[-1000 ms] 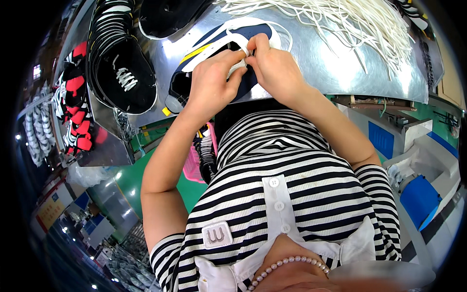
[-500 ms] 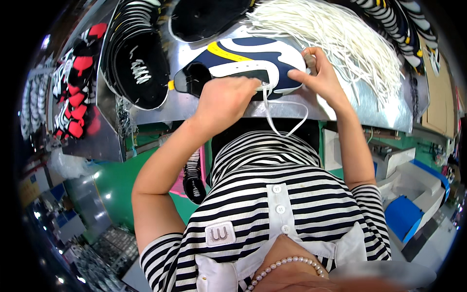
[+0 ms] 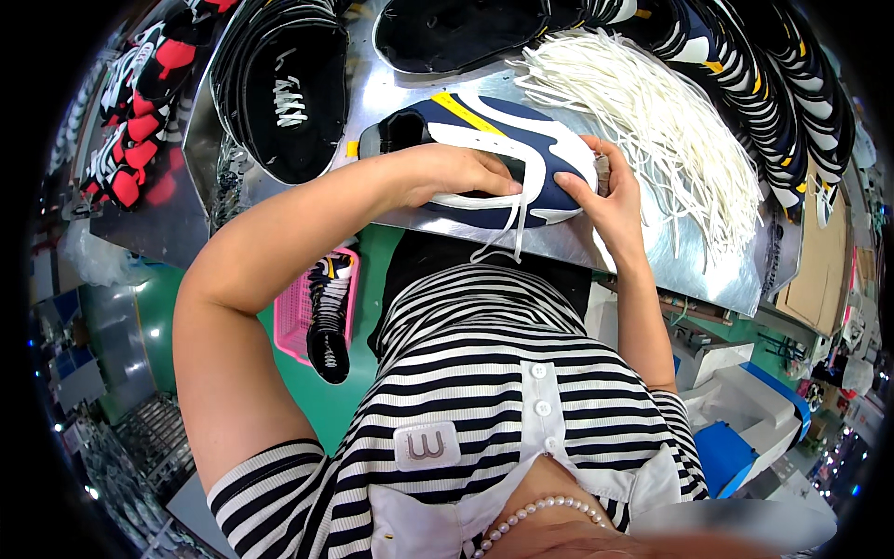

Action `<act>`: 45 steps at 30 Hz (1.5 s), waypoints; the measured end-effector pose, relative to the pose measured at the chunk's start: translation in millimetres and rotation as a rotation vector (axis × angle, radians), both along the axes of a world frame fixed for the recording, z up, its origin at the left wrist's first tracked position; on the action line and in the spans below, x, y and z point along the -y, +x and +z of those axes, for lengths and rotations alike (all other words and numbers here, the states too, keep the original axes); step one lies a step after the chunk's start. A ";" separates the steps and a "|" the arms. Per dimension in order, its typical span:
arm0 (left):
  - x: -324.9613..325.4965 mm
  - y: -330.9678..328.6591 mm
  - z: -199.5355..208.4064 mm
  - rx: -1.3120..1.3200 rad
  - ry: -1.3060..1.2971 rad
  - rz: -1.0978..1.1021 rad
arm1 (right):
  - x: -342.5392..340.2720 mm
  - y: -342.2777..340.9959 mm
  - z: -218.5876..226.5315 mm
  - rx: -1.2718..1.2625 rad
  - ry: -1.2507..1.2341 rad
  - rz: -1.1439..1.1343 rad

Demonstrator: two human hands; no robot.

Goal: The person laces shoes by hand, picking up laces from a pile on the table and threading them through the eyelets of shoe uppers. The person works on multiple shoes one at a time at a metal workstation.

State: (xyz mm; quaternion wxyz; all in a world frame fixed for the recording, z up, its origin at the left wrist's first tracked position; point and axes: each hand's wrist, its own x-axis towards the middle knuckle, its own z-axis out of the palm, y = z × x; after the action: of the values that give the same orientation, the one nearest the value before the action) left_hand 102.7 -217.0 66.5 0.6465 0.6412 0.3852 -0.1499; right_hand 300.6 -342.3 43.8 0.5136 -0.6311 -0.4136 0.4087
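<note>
A shoe upper (image 3: 549, 186) in navy, white and yellow lies on its side at the near edge of the metal table, toe to the right. My right hand (image 3: 615, 196) grips its toe, thumb on top and fingers round the far side. A small brownish-grey patch shows among those fingers. My left hand (image 3: 466, 175) reaches over the throat opening, its fingertips pinched at the eyelet edge where a white shoelace (image 3: 519, 224) passes. The shoelace hangs down over the table edge in loose ends. My left fingers partly hide the opening.
A heap of white laces (image 3: 652, 140) spreads to the right on the table (image 3: 391, 93). Stacked black uppers (image 3: 289, 112) stand at the left, another black piece (image 3: 456, 33) behind. Rows of navy-white uppers (image 3: 745, 84) line the far right. A pink basket (image 3: 293, 317) sits below.
My left hand has shifted slightly right and down at the opening, its elbow swinging outward. The shoelace's wide loop on the right has shrunk to short hanging ends. My right hand still holds the toe.
</note>
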 end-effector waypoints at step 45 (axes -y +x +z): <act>13.6 12.6 -2.0 0.215 0.219 0.303 | 16.5 8.8 -42.5 -0.090 -0.088 -0.017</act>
State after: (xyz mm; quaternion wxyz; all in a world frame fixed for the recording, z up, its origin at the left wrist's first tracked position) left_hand 115.3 -230.6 64.5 0.6255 0.6547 0.4199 0.0612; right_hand 309.4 -358.8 1.2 0.5069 -0.6373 -0.3664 0.4502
